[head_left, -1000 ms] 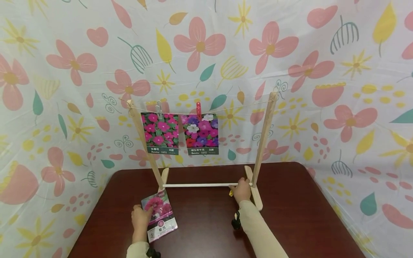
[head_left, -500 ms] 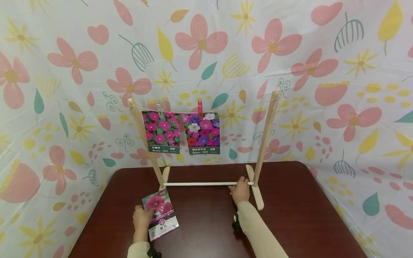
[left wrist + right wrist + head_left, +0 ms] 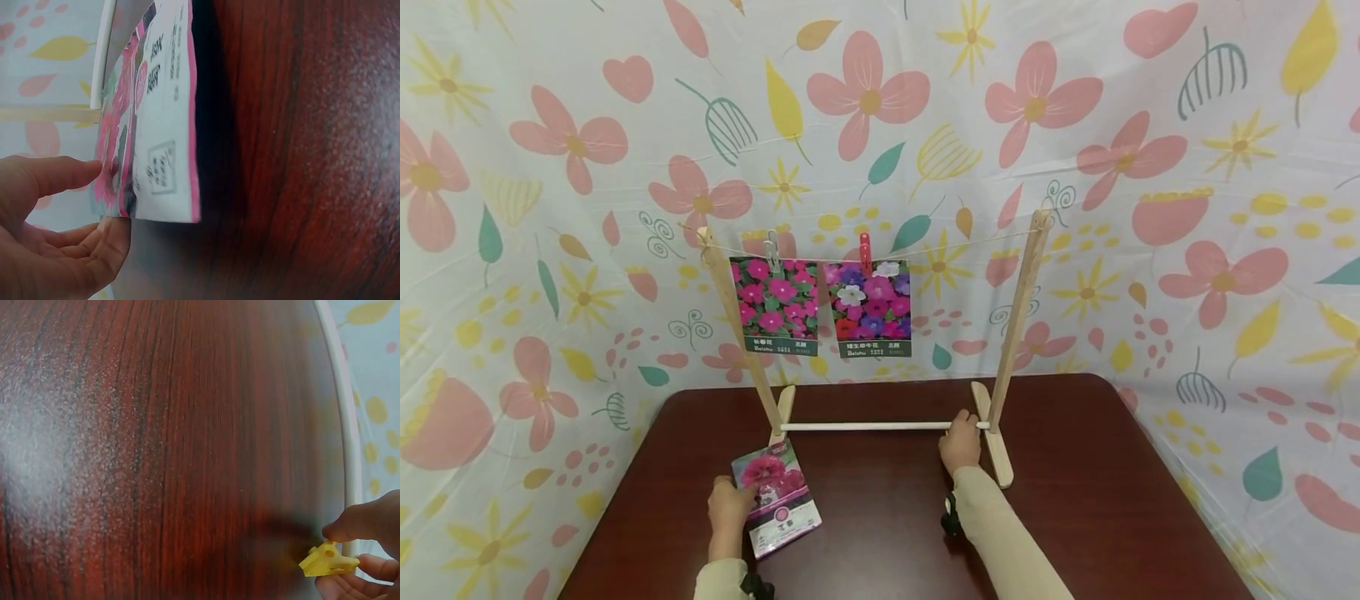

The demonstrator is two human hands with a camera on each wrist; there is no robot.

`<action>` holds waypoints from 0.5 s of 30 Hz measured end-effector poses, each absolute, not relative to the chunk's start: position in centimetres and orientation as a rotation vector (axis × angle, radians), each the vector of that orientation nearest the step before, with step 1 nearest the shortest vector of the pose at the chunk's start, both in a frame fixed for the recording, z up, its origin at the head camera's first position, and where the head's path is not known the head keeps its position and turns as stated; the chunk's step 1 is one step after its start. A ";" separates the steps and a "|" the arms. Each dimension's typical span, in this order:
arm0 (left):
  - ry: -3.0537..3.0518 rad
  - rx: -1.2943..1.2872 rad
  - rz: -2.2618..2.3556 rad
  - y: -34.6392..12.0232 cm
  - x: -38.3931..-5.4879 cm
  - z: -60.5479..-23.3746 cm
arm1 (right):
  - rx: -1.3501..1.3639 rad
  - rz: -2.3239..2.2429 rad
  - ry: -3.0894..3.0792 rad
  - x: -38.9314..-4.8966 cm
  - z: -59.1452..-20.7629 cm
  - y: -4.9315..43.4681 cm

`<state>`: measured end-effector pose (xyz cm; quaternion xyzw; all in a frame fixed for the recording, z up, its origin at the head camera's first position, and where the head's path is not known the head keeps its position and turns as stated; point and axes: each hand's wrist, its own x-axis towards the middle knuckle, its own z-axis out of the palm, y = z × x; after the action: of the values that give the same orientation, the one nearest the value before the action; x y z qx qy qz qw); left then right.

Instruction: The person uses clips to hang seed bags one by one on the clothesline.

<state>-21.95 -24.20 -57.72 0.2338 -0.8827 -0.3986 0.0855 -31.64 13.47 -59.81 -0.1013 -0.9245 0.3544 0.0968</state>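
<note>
My left hand (image 3: 727,512) pinches a pink-flowered seed packet (image 3: 782,504) by its left edge, thumb on the printed face and fingers behind. In the left wrist view the packet (image 3: 164,119) tilts over the table. Between thumb and fingers my right hand (image 3: 960,442) holds a yellow clothespin (image 3: 328,560), which the hand hides in the head view. That hand is by the rack's bottom rod, near the right post. Two other flower packets hang side by side from the string: a grey clothespin (image 3: 772,252) grips the left packet (image 3: 777,308), a red clothespin (image 3: 865,252) the right packet (image 3: 872,312).
A wooden rack stands at the back of the dark red table (image 3: 880,533), with a left post (image 3: 737,325), a right post (image 3: 1020,321) and a white bottom rod (image 3: 865,427). A thin string (image 3: 962,246) joins the post tops. Behind hangs a flower-patterned cloth (image 3: 1075,167).
The yellow clothespin, visible below my right fingers a second ago, is now hidden by that hand in the head view. The packet's lower end has swung slightly right in my left hand.
</note>
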 end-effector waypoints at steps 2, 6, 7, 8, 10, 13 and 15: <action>-2.630 0.697 -1.185 -24.1 -22.0 -57.6 | -0.296 1.035 -2.741 -31.7 -59.7 13.5; -2.651 0.700 -1.202 -24.0 -21.9 -57.1 | -0.275 0.996 -2.761 -31.6 -59.5 13.7; -2.656 0.698 -1.194 -23.9 -21.8 -57.0 | -0.263 0.989 -2.763 -31.6 -59.4 13.7; -2.660 0.699 -1.187 -23.9 -21.8 -57.0 | -0.253 0.985 -2.766 -31.5 -59.3 13.8; -2.662 0.693 -1.177 -24.0 -21.8 -57.0 | -0.234 0.999 -2.762 -31.4 -59.1 13.9; -2.656 0.677 -1.161 -24.1 -21.9 -57.2 | -0.208 1.039 -2.750 -31.1 -58.8 14.1; -2.652 0.670 -1.152 -24.2 -21.9 -57.3 | -0.196 1.068 -2.745 -30.9 -58.8 14.2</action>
<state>-21.90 -24.20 -57.26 0.2250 -0.8901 -0.3868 0.0864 -30.90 14.19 -58.81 -0.0661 -0.9257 0.3601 0.0945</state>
